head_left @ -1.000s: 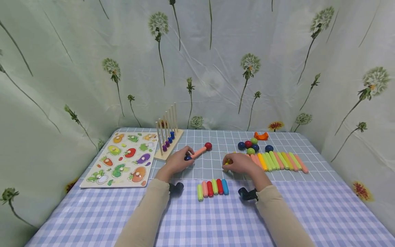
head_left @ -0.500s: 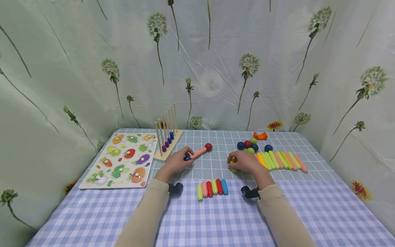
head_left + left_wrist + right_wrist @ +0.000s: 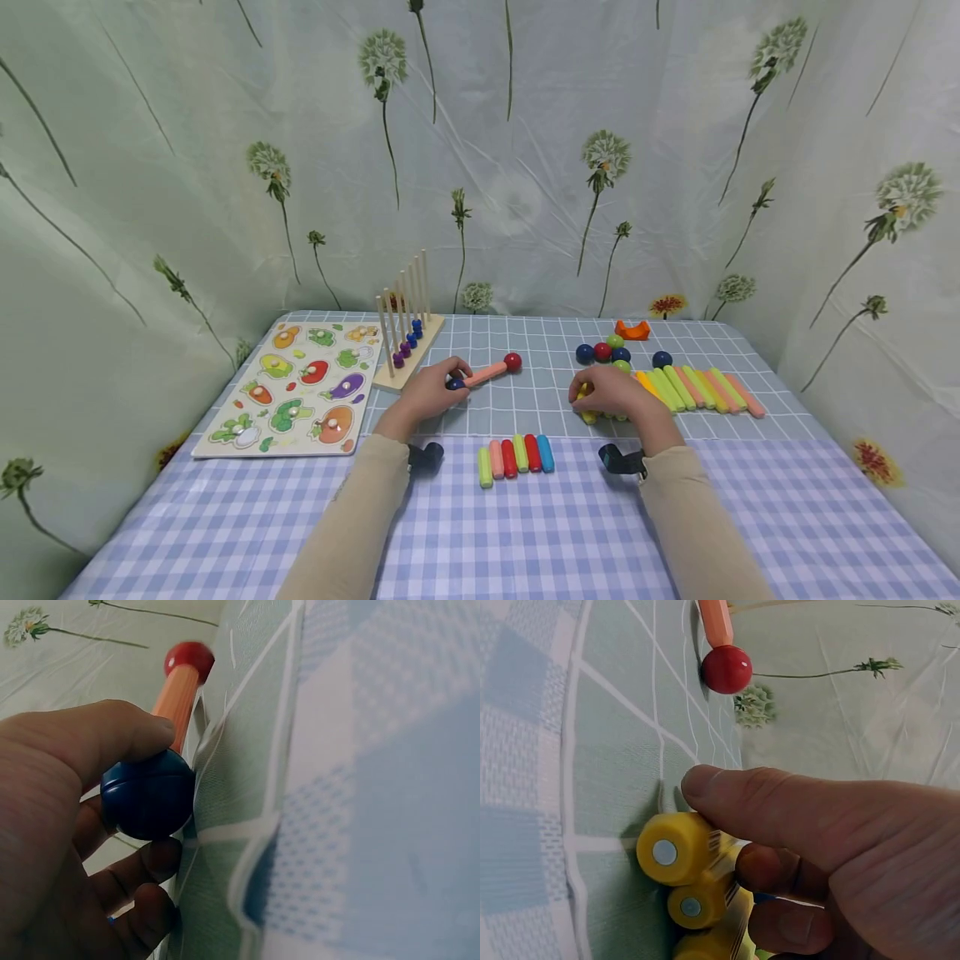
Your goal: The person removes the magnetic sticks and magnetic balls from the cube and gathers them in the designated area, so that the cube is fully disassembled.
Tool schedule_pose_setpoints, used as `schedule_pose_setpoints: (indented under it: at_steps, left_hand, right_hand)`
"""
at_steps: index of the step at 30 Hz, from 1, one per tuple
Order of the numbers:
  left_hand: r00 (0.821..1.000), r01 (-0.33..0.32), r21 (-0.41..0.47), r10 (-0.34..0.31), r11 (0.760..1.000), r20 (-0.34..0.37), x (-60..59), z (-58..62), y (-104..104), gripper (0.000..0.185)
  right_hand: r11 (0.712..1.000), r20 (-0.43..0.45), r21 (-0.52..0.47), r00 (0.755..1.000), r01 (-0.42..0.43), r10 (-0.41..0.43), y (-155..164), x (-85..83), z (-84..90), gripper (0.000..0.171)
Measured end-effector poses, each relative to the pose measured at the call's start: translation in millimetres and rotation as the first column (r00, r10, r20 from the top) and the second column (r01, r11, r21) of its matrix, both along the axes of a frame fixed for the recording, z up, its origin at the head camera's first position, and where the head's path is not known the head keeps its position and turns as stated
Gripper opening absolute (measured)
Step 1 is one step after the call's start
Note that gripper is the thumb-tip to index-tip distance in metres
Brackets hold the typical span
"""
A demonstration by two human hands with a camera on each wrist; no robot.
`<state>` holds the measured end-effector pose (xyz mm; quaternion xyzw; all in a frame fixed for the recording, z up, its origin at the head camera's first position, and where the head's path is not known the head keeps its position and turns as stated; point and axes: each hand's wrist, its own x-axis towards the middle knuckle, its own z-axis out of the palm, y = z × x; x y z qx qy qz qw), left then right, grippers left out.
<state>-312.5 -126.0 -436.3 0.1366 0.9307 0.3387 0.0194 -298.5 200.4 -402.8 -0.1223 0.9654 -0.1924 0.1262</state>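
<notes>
In my left hand [image 3: 435, 390] the thumb and fingers grip a dark blue ball [image 3: 150, 796]. A salmon stick [image 3: 486, 373] joins that ball to a red ball [image 3: 513, 362], which lies farther from the hand on the gridded cloth. My right hand [image 3: 611, 393] pinches a yellow stick [image 3: 682, 847], with the thumb along one side. The stick has a round metal disc in its end. More yellow sticks lie against it under the fingers, partly hidden. Beyond stretches a row of green, yellow and salmon sticks [image 3: 697, 390].
Several coloured short sticks [image 3: 517, 456] lie in front, between the forearms. Blue, red and green balls [image 3: 602, 352] cluster behind the row, near an orange curved piece [image 3: 632, 331]. On the left are a vegetable puzzle board [image 3: 300, 387] and a wooden peg stand [image 3: 408, 350] with beads.
My right hand has moved right with the yellow stick, and the row of sticks has shifted right. The rightmost blue ball and the red ball end have moved slightly right. My left hand stayed in place.
</notes>
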Motion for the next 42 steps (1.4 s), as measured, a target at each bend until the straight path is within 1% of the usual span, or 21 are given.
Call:
schedule_pose_setpoints:
  at_steps: [4, 7, 10, 14, 16, 19, 22, 26, 33, 35, 38, 42]
  left_hand:
    - [1.000, 0.009, -0.018, -0.010, 1.000, -0.009, -0.4, 0.0, 0, 0.025]
    - [1.000, 0.019, -0.040, -0.020, 0.999, -0.019, -0.6, -1.4, 0, 0.026]
    - [0.999, 0.037, -0.054, -0.039, 0.998, -0.034, -0.5, -2.3, 1, 0.026]
    - [0.995, 0.075, -0.053, -0.079, 0.996, -0.068, 0.5, -2.3, 2, 0.024]
    - [0.991, 0.096, -0.047, -0.099, 0.994, -0.085, 1.2, -2.2, 2, 0.023]
    - [0.990, 0.115, -0.033, -0.117, 0.993, -0.081, 2.1, -1.9, 3, 0.022]
    - [0.990, 0.125, -0.017, -0.126, 0.992, -0.070, 2.0, -3.0, 5, 0.022]
    - [0.989, 0.133, -0.004, -0.133, 0.991, -0.070, 0.9, -4.8, 8, 0.021]
    - [0.991, 0.117, 0.013, -0.116, 0.993, -0.069, 1.0, -4.9, 11, 0.019]
    - [0.992, 0.110, 0.013, -0.109, 0.994, -0.068, 1.5, -4.5, 12, 0.019]
    - [0.993, 0.104, 0.006, -0.104, 0.995, -0.061, 2.2, -3.8, 12, 0.018]
    - [0.992, 0.110, -0.011, -0.111, 0.994, -0.059, 3.3, -3.7, 13, 0.016]
  right_hand:
    - [1.000, -0.002, -0.015, 1.000, 0.000, 0.000, 0, 0.2, 1.2, 0.004]
    - [0.999, -0.026, -0.031, 1.000, 0.016, -0.017, -2, 1.2, 1.2, 0.008]
    - [0.998, -0.070, -0.049, 0.997, 0.024, -0.028, -8, 2.2, 1.6, 0.019]
    - [0.997, -0.119, -0.076, 0.993, -0.006, -0.003, -21, 3.7, 1.3, 0.038]
    - [0.995, -0.120, -0.092, 0.993, -0.026, 0.015, -27, 5.0, -0.4, 0.045]
    - [0.993, -0.106, -0.107, 0.993, -0.054, 0.043, -36, 6.1, -4.5, 0.050]
    - [0.991, -0.106, -0.104, 0.992, -0.085, 0.074, -43, 6.5, -8.0, 0.048]
    - [0.989, -0.135, -0.101, 0.987, -0.105, 0.091, -47, 5.8, -10.8, 0.039]
    - [0.979, -0.193, -0.153, 0.976, -0.131, 0.101, -48, 6.7, -9.4, 0.029]
    - [0.981, -0.212, -0.133, 0.971, -0.138, 0.108, -48, 6.9, -9.1, 0.027]
    - [0.987, -0.237, -0.073, 0.964, -0.140, 0.120, -49, 7.1, -9.0, 0.024]
    - [0.994, -0.249, -0.026, 0.964, -0.108, 0.098, -49, 7.1, -9.8, 0.024]
